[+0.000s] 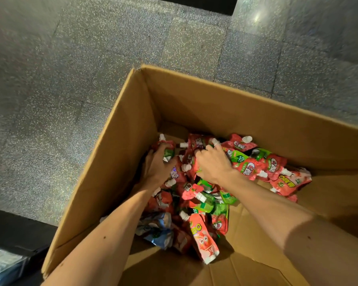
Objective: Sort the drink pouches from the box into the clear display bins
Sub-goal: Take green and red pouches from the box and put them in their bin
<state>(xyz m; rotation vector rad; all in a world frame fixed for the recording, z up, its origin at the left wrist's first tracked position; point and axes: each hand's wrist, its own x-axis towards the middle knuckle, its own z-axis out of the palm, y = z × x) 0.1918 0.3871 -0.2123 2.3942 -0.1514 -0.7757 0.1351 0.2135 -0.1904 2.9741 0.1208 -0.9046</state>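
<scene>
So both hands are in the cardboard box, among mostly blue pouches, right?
Not quite. The left hand and right hand are in the cardboard box, but the head view shows the pouches mostly red and green; only a few are blue.

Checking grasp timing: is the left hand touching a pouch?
Touching. In the head view the left hand curls its fingers round a red-and-green pouch beside the left wall of the cardboard box.
</scene>
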